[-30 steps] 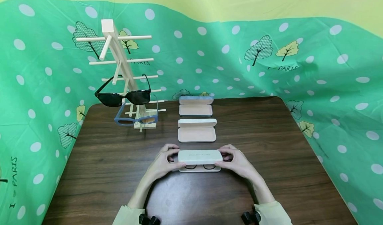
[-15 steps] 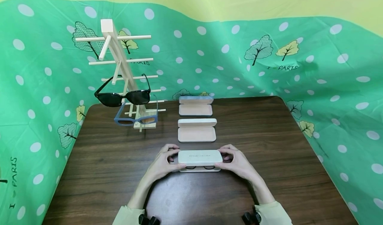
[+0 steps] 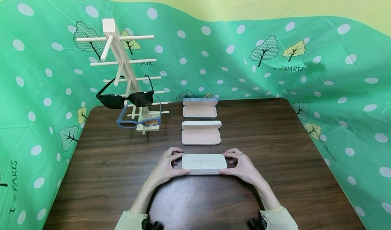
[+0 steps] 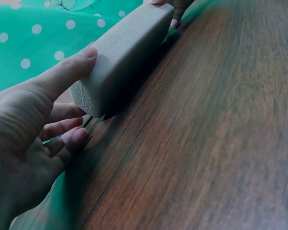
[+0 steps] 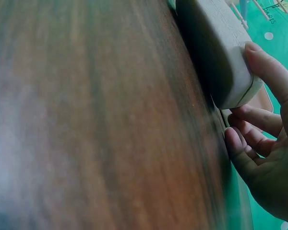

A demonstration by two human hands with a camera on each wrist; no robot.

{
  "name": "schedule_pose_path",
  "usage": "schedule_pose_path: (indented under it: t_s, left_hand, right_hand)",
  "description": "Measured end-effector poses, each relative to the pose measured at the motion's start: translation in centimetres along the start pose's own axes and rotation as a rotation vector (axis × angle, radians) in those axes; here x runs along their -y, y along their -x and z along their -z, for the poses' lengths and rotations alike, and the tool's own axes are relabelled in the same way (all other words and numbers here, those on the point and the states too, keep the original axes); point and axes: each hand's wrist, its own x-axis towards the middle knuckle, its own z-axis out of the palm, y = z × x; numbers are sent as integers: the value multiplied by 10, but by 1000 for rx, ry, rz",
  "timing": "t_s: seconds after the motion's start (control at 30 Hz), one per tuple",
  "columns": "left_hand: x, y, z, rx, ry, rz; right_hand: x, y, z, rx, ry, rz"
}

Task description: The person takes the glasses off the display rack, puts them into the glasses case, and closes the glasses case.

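A white glasses case (image 3: 204, 162) lies closed on the table, with faint lettering across its lid. My left hand (image 3: 166, 165) grips its left end, thumb at the front edge and fingers at the back corner. The right hand (image 3: 242, 165) holds the opposite end in the same way. In the left wrist view the thumb presses the case (image 4: 127, 52) near the seam between lid and base. The right wrist view shows that thumb on the case (image 5: 218, 52) near its seam, fingers around the end. The inside of the case is hidden.
Behind it, two opened glasses cases stand in line, a white one (image 3: 201, 137) and a blue-edged one (image 3: 200, 112). A wooden display rack (image 3: 123, 58) at the left back carries black sunglasses (image 3: 141, 99) and blue-framed glasses (image 3: 128, 124). A green patterned cloth (image 3: 232, 63) surrounds the table (image 3: 275, 135).
The lid of the white case has come down fully, and the dark-rimmed glasses seen inside it earlier are now covered. Both hands have stayed at its ends.
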Motion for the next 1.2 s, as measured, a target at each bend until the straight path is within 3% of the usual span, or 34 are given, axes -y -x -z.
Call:
schedule_pose_path:
  t_s: [0.6,1.2]
  left_hand:
    - [-2,2,-5,-2,-61,-9]
    - [-2,4,-7,-29,-26,-6]
  right_hand:
    - [7,2,-5,11,161,-69]
    - [11,3,-6,29,193,-80]
